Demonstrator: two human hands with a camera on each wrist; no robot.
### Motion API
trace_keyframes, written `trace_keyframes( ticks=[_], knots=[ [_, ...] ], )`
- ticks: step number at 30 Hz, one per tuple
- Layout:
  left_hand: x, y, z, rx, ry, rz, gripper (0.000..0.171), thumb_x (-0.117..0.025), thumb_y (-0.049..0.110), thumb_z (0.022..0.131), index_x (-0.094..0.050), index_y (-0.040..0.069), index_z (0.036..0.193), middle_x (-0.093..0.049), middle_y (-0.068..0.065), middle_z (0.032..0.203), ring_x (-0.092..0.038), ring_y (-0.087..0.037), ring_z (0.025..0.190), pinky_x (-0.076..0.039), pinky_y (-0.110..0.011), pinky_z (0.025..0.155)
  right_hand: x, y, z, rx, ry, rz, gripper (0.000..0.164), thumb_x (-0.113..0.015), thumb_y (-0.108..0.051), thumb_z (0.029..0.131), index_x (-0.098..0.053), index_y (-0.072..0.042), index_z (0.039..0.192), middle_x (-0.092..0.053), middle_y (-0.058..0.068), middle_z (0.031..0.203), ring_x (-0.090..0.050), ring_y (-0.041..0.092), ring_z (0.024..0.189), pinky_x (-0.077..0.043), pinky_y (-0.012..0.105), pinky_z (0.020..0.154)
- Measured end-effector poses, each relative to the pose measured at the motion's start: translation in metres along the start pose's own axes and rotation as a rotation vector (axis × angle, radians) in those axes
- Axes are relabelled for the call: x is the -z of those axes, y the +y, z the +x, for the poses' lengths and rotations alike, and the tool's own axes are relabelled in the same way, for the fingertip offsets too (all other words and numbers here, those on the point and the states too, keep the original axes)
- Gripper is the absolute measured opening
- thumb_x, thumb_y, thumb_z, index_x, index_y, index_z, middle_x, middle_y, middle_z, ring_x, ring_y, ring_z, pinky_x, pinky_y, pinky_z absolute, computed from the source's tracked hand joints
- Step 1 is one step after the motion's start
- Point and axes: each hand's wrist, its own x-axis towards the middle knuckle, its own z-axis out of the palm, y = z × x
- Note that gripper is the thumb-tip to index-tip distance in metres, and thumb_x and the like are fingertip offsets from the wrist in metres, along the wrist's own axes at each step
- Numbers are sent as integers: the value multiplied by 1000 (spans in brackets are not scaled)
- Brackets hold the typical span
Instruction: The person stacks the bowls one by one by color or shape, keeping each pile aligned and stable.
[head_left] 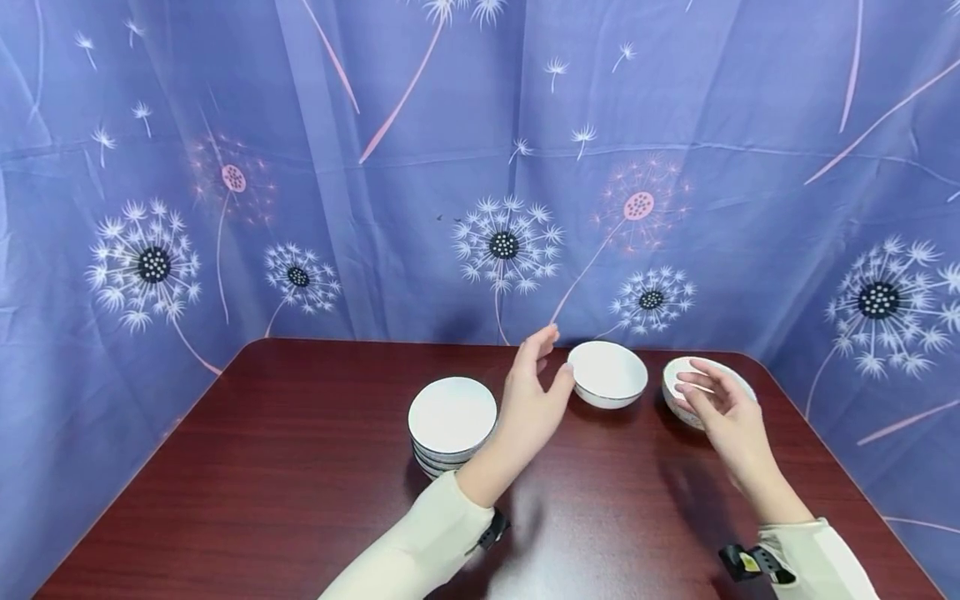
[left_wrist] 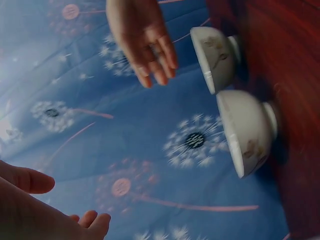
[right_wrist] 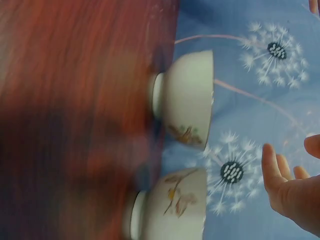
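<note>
My left hand (head_left: 532, 396) hovers over the table with its fingers extended and thumb apart, holding nothing. It is nearest a white bowl (head_left: 609, 375) to its right, which stands upright. My right hand (head_left: 727, 425) is raised above and in front of a second white bowl (head_left: 675, 385) farther right, partly hiding it. Its fingers are loosely bent around empty space; in the right wrist view the hand (right_wrist: 295, 195) is apart from the bowls. Brown and yellow painted motifs show on the outside of the right-hand bowl (right_wrist: 175, 205). Left of my left forearm stands a stack of bowls (head_left: 452, 417).
The dark red-brown wooden table (head_left: 285, 467) has a far edge just behind the two single bowls. A blue curtain (head_left: 405, 192) with dandelion prints hangs behind and at both sides. Black straps (head_left: 753, 563) sit around the wrists.
</note>
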Motion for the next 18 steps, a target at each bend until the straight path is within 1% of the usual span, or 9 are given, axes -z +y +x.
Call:
trace_keyframes(
  ticks=[4, 8, 10, 13, 15, 16, 18],
  knots=[
    [-22, -10, 9, 64, 19, -19, 48, -56, 5, 91, -46, 3, 138, -53, -9, 132, -48, -22, 124, -42, -37, 104, 11, 5, 1, 31, 94, -93, 38, -54, 12, 91, -59, -14, 119, -68, -10, 100, -65, -1, 87, -54, 13, 75],
    [-40, -23, 16, 138, 30, -41, 50, -55, 4, 90, -44, 2, 139, -50, -13, 133, -47, -26, 126, -41, -40, 106, 22, 9, 1, 15, 183, -258, 39, -56, 8, 91, -58, -19, 119, -65, -20, 100, -62, -7, 88, -50, 7, 77],
    [-48, -30, 19, 167, 38, -25, 50, -56, 5, 90, -44, 2, 139, -50, -15, 133, -46, -28, 127, -40, -42, 106, 28, 11, 1, 1, 209, -322, 39, -57, 6, 92, -57, -18, 123, -62, -23, 101, -60, -9, 91, -47, 4, 79],
    [-58, -42, 23, 217, 60, 4, 51, -57, 5, 90, -43, 1, 138, -49, -15, 134, -45, -29, 128, -40, -40, 107, 36, 13, 0, -38, 239, -395, 42, -57, 1, 93, -53, -13, 133, -58, -26, 105, -55, -11, 96, -43, 2, 83],
    [-64, -50, 26, 258, 83, 5, 51, -58, 6, 90, -42, 0, 139, -48, -16, 135, -44, -30, 129, -39, -41, 107, 41, 14, 1, -77, 252, -448, 46, -56, -3, 95, -47, -8, 140, -56, -22, 112, -52, -10, 103, -41, 2, 85],
    [-67, -54, 27, 276, 97, -2, 52, -58, 5, 89, -42, -1, 138, -48, -17, 135, -44, -30, 129, -39, -41, 108, 43, 14, 2, -103, 261, -480, 48, -55, -6, 96, -44, -6, 142, -55, -18, 117, -51, -7, 108, -40, 3, 88],
    [-73, -63, 31, 302, 140, -6, 52, -59, 4, 88, -43, -3, 137, -49, -19, 133, -45, -32, 127, -39, -42, 107, 46, 14, 4, -162, 283, -551, 52, -53, -11, 97, -37, -5, 147, -53, -5, 131, -47, 2, 121, -37, 6, 96]
  ],
)
